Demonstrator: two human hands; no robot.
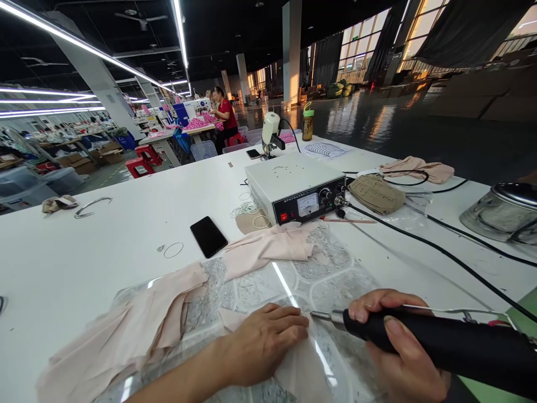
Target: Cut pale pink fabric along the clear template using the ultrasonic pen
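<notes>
The left hand (pixel 262 341) lies flat, palm down, fingers close together, pressing a pale pink fabric piece (pixel 304 369) onto a clear plate (pixel 335 291); the right hand (pixel 398 347), at 3 o'clock from it, is wrapped around a black handpiece (pixel 440 341), thumb on top; the tool's metal tip (pixel 323 317) points towards 9 o'clock and ends just beside the left fingertips, over the fabric; whether it touches the cloth cannot be told. A black cable (pixel 440 252) runs towards a white control box (pixel 293 184) at 12 o'clock; more pink fabric (pixel 268 246) lies before the box, another heap (pixel 138 324) at 9 o'clock; a dark phone (pixel 208 236) rests at 11 o'clock.
</notes>
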